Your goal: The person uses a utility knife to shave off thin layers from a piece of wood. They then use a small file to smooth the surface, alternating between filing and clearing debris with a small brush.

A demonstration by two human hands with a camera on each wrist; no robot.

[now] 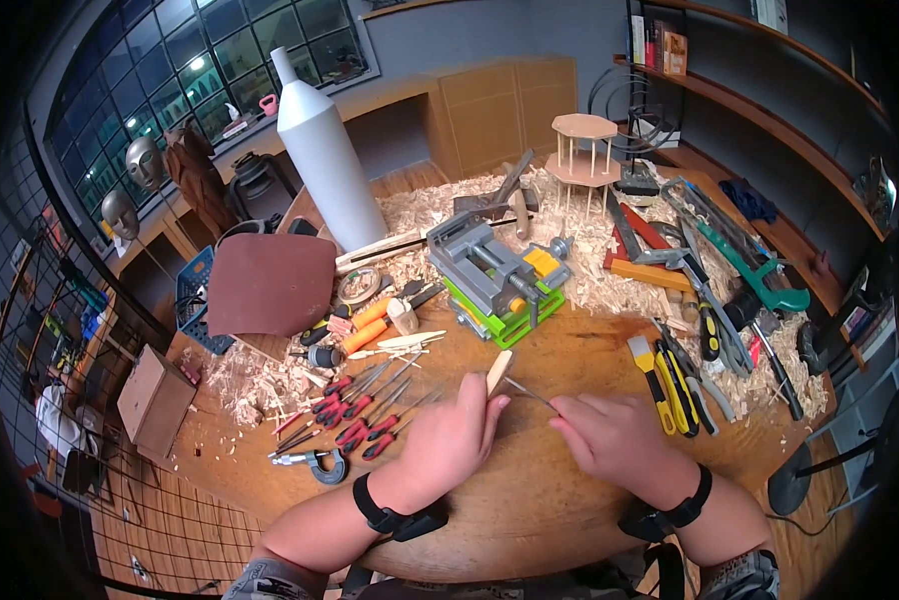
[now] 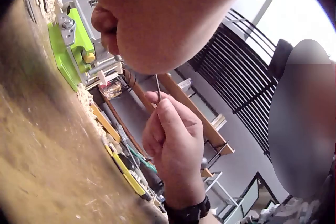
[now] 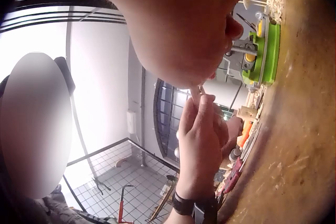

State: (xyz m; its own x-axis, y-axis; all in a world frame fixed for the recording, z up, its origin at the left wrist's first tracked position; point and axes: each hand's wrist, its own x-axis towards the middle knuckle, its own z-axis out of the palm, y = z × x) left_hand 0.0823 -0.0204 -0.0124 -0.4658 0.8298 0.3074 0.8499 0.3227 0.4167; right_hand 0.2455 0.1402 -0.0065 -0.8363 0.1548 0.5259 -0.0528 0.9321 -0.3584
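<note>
I see the left hand curled round a wood stick, the right hand pinching a metal rod beside it, above the table near the green vise; I can't read the distant book spines.

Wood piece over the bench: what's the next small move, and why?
I'd probably make one short, light stroke of the thin rod against the wood piece. The left grip holds the wood, the right grip pinches the rod, and the rod's far end points at the wood's edge; whether they touch, I can't tell.
</note>
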